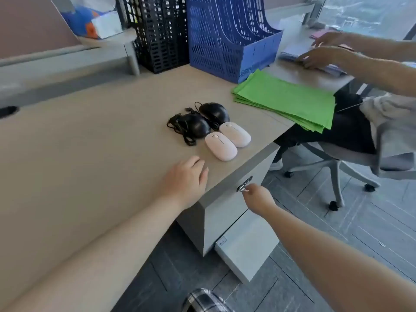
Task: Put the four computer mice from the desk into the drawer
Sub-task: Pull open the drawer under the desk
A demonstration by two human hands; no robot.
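Observation:
Two black wired mice with tangled cables lie on the beige desk, and two pale wireless mice sit just in front of them near the desk's right edge. My left hand rests flat on the desk, fingers apart, a little short of the nearer pale mouse. My right hand is below the desk edge, fingers pinched on the small metal key or handle at the lock of the closed drawer.
A stack of green sheets lies to the right of the mice. Black and blue file racks stand at the back. Another person's hands work on papers at far right, seated on a wheeled chair.

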